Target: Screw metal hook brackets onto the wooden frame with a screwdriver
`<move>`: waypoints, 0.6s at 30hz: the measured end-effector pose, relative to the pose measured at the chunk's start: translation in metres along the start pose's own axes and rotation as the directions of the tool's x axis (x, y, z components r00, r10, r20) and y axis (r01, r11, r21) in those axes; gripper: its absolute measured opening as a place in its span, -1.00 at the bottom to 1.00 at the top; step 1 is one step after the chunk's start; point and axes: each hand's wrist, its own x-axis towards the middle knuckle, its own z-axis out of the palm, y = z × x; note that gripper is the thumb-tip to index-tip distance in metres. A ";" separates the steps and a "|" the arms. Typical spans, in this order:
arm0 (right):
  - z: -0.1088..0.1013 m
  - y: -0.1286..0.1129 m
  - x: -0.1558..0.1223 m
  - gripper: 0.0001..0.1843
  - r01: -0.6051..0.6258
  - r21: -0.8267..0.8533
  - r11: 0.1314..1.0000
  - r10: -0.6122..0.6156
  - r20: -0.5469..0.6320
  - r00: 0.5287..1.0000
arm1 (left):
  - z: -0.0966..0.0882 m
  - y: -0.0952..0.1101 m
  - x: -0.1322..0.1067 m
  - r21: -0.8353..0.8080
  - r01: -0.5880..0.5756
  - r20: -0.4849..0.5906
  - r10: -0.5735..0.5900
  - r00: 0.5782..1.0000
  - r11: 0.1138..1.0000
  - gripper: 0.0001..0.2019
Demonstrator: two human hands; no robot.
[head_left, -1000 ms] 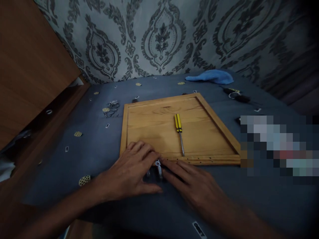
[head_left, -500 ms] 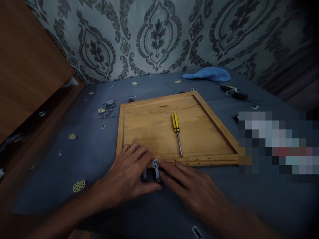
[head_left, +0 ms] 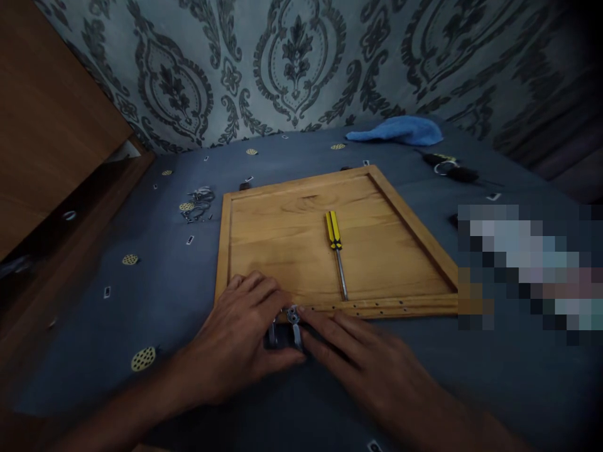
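A framed wooden panel (head_left: 277, 226) lies flat, with several small dark holes along its front rail. At that rail is a grey metal fitting (head_left: 294, 317) with holes in its plate and two bright legs pointing toward me. From the left, my left hand (head_left: 249, 326) grips it, fingers over the panel's edge and thumb below; its fingertips partly cover the fitting. My right hand (head_left: 362, 351) pinches the fitting's right side with closed fingertips. On the panel rests a screwdriver (head_left: 333, 231) with a yellow and black handle, its shaft tip by the front rail.
Loose metal pieces (head_left: 200, 202) lie on the dark blue patterned sheet (head_left: 160, 251) left of the panel. A blue cloth (head_left: 400, 130) and a dark item with a ring (head_left: 447, 167) are at the back right. A wooden cabinet (head_left: 56, 125) stands at left; a blurred patch covers the right.
The view has shifted slightly. Both hands stay at the metal fitting in nearly the same pose, and the screwdriver still lies on the panel.
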 end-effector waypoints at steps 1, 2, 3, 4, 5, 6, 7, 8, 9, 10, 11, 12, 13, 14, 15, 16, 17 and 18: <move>-0.001 -0.001 0.000 -0.54 -0.006 0.014 1.000 0.006 -0.021 1.000 | 0.000 0.000 0.000 -0.007 0.001 -0.001 -0.001 1.000 1.000 -0.68; -0.003 -0.001 0.001 -0.55 -0.013 0.037 0.999 0.015 -0.048 0.999 | 0.000 0.000 0.000 -0.012 0.002 -0.002 -0.002 1.000 1.000 -0.69; -0.005 -0.002 0.001 -0.56 -0.024 0.065 0.998 0.029 -0.082 0.996 | 0.000 0.000 -0.001 -0.017 0.002 -0.003 -0.002 1.000 1.000 -0.69; -0.006 -0.002 0.001 -0.57 -0.032 0.096 0.995 0.043 -0.118 0.992 | -0.001 0.000 -0.001 -0.021 0.000 -0.006 0.000 1.000 1.000 -0.69; -0.007 -0.003 0.001 -0.59 -0.041 0.122 0.992 0.059 -0.151 0.987 | -0.001 0.000 -0.001 -0.024 -0.002 -0.009 0.002 1.000 1.000 -0.68; -0.008 -0.003 0.001 -0.60 -0.045 0.140 0.989 0.070 -0.183 0.981 | -0.001 0.000 -0.001 -0.024 -0.002 -0.009 0.001 1.000 1.000 -0.68; -0.008 -0.003 0.001 -0.60 -0.047 0.148 0.988 0.077 -0.198 0.977 | -0.001 0.000 -0.001 -0.023 -0.001 -0.006 0.001 1.000 1.000 -0.68; -0.009 -0.003 0.002 -0.59 -0.049 0.150 0.987 0.079 -0.201 0.976 | -0.001 0.000 -0.001 -0.021 0.001 0.000 -0.001 1.000 1.000 -0.68; -0.009 -0.002 0.002 -0.58 -0.044 0.146 0.988 0.072 -0.196 0.978 | -0.001 0.000 -0.001 -0.018 0.004 0.005 -0.004 1.000 1.000 -0.68; -0.010 -0.002 0.002 -0.57 -0.036 0.139 0.990 0.061 -0.179 0.982 | -0.002 0.000 -0.001 -0.013 0.007 0.009 -0.007 1.000 1.000 -0.68; -0.010 -0.001 0.002 -0.56 -0.029 0.132 0.991 0.052 -0.168 0.984 | -0.002 0.000 0.000 -0.009 0.011 0.011 -0.011 1.000 1.000 -0.68; -0.010 -0.001 0.001 -0.56 -0.025 0.124 0.992 0.045 -0.161 0.986 | -0.002 0.000 0.000 -0.007 0.015 0.015 -0.015 1.000 1.000 -0.68; -0.010 -0.001 0.001 -0.55 -0.022 0.116 0.993 0.040 -0.150 0.988 | -0.002 0.001 0.000 -0.004 0.021 0.020 -0.021 1.000 1.000 -0.68; -0.010 -0.001 0.000 -0.56 -0.027 0.109 0.994 0.042 -0.138 0.990 | -0.003 0.001 0.000 -0.001 0.027 0.028 -0.027 0.999 1.000 -0.67; -0.009 -0.001 -0.001 -0.57 -0.030 0.101 0.994 0.043 -0.132 0.990 | -0.003 0.001 0.001 0.001 0.033 0.036 -0.033 0.999 0.999 -0.67; -0.008 -0.001 -0.002 -0.58 -0.031 0.097 0.995 0.042 -0.123 0.992 | -0.003 0.002 0.001 0.001 0.037 0.040 -0.037 0.999 0.999 -0.68; -0.007 -0.001 -0.003 -0.59 -0.028 0.090 0.996 0.038 -0.111 0.993 | -0.003 0.002 0.001 0.000 0.039 0.041 -0.039 0.998 0.999 -0.68; -0.005 -0.001 -0.003 -0.58 -0.023 0.082 0.996 0.031 -0.101 0.994 | -0.003 0.002 0.001 -0.002 0.040 0.043 -0.040 0.998 0.999 -0.68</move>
